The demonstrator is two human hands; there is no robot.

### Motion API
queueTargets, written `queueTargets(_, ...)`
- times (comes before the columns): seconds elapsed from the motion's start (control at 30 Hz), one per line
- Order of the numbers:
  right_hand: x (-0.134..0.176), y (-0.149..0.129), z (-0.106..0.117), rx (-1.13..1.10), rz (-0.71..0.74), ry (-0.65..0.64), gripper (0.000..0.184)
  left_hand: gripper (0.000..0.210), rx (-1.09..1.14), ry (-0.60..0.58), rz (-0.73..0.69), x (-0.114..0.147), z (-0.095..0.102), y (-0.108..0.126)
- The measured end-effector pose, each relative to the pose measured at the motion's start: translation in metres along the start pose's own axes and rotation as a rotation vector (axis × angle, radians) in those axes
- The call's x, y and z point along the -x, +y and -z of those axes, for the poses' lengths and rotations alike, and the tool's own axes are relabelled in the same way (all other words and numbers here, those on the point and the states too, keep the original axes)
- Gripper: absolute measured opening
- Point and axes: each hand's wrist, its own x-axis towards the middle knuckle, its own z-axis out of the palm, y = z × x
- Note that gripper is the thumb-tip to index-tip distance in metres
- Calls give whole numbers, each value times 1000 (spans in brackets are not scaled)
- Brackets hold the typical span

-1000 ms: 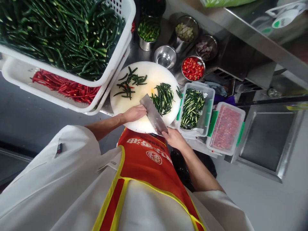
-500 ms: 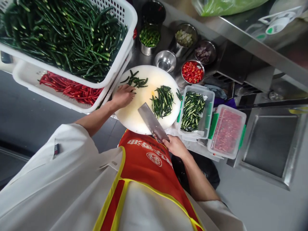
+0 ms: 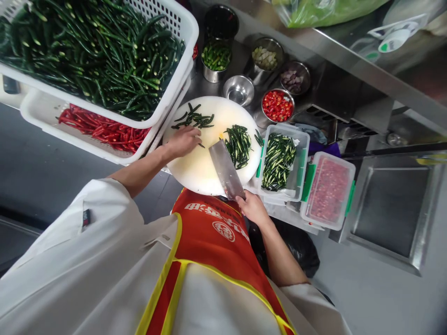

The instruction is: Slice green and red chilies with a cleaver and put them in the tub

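Cleaver [image 3: 226, 170] — handle hidden by right hand [image 3: 253, 208] | chilli basket [image 3: 188, 51] — cut off

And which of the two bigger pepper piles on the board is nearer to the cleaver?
The sliced pile, close beside the cleaver; the other pile lies by the left hand.

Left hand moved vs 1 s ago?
Yes. Judged against the round white cutting board, the left hand has shifted up and left in the picture, away from the cleaver.
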Motion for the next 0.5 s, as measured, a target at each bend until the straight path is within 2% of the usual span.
queueTargets(0.13, -2, -2, 0, 16, -29, 36, 22, 31, 80, -133, -307, 0, -11, 26)
queueTargets(0.2, -2, -4, 2, 37, -31, 44, 20, 30, 90, -167, -386, 3, -24, 38)
queueTargets(0.33, 2, -8, 5, 117, -15, 44, 19, 29, 104, -43, -298, 9, -45, 48)
queueTargets(0.4, 4, -11, 6, 175, -4, 42, 19, 29, 118, 27, -247, 12, -50, 49)
queueTargets(0.5, 7, -16, 12, 237, 14, 6, 20, 31, 154, 58, -257, 17, -54, 50)
